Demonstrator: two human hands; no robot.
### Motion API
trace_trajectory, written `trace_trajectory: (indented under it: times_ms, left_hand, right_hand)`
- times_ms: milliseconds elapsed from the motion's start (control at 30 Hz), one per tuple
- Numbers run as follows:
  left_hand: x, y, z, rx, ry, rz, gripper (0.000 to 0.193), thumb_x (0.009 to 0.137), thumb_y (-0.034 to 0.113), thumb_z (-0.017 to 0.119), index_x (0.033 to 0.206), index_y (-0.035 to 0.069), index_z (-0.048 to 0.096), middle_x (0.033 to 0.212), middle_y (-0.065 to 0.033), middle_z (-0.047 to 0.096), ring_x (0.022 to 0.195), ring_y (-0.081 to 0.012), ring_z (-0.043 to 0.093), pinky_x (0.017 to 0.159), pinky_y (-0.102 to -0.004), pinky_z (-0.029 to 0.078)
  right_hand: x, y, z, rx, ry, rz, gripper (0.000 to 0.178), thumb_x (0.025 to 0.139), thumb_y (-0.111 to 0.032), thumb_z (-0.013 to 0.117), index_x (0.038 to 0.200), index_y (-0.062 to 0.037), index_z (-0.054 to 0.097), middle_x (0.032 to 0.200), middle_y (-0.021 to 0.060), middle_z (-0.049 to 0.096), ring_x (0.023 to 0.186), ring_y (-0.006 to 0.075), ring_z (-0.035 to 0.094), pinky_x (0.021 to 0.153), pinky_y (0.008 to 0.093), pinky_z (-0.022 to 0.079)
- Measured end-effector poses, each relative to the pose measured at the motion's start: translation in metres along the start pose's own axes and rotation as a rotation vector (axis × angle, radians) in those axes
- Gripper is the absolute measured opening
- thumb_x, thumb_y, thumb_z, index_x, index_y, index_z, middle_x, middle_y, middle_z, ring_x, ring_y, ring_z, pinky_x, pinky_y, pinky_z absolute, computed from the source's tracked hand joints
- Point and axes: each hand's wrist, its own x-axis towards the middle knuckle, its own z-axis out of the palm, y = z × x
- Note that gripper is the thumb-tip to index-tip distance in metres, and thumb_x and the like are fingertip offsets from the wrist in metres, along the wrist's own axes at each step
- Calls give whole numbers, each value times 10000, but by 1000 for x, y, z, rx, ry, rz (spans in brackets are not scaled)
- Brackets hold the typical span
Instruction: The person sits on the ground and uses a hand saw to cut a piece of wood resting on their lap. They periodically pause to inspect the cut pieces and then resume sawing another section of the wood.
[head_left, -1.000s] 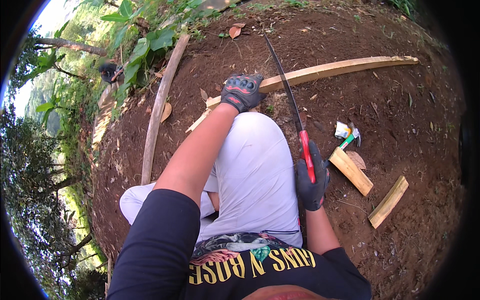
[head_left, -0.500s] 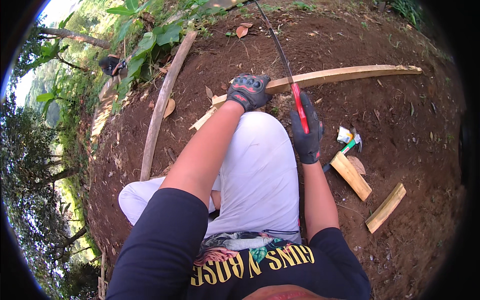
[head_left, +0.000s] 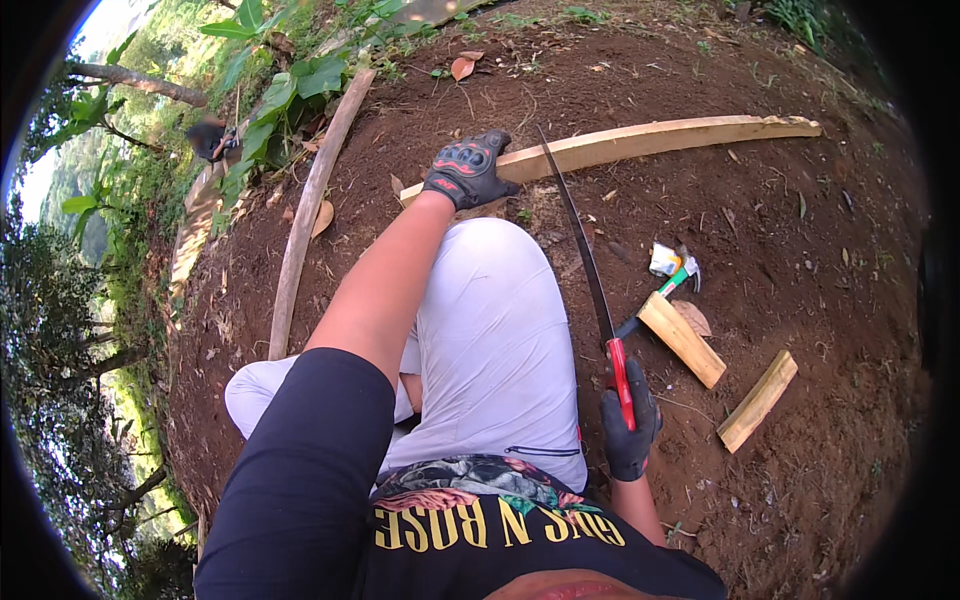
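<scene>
My left hand (head_left: 468,172), in a black glove with red trim, grips a long wooden plank (head_left: 650,143) near its left end. The plank lies across the ground beyond my raised knee. In my right hand (head_left: 632,425), also gloved, is the red handle of a handsaw (head_left: 585,245), held low beside my right thigh. The dark blade points away from me, and its tip end crosses the plank just right of my left hand. I cannot tell whether the teeth touch the wood.
Right of the saw lie a claw hammer (head_left: 678,277) with a green part, a small white-and-yellow packet (head_left: 663,260) and two short wood pieces (head_left: 683,340) (head_left: 758,400). A weathered board (head_left: 318,205) lies to the left. Another person (head_left: 208,140) is at far left among plants.
My right hand has drawn the saw back toward my body, bringing its tip end to the plank. My left hand stays on the plank; the whole view has shifted slightly.
</scene>
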Motion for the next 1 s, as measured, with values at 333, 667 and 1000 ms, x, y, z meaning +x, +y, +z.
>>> trace_trajectory:
  times_ms: [333, 667, 1000]
  left_hand:
    - [0, -1, 7, 184, 107, 168, 847, 890, 678, 796, 1473, 87, 628, 1492, -185, 646, 1401, -348, 613, 1228, -496, 437]
    - [9, -3, 25, 73, 2, -114, 993, 807, 715, 834, 1510, 52, 603, 1505, -228, 630, 1405, -385, 619, 1180, -509, 495]
    - [23, 21, 0, 166, -140, -91, 556, 896, 396, 764, 1316, 40, 682, 1273, -220, 767, 1193, -386, 753, 1019, -507, 602]
  right_hand:
    - [45, -43, -19, 64, 350, -222, 604, 980, -65, 651, 1573, 31, 590, 1278, 127, 768, 807, 118, 670, 715, 298, 550]
    - [66, -50, 4, 253, 185, 104, 596, 959, -1, 738, 1542, 30, 614, 1374, 194, 752, 1139, 284, 761, 998, 412, 592]
    - [94, -68, 7, 75, 186, -228, 571, 963, -46, 754, 1517, 20, 628, 1421, 212, 735, 1250, 323, 753, 1032, 421, 591]
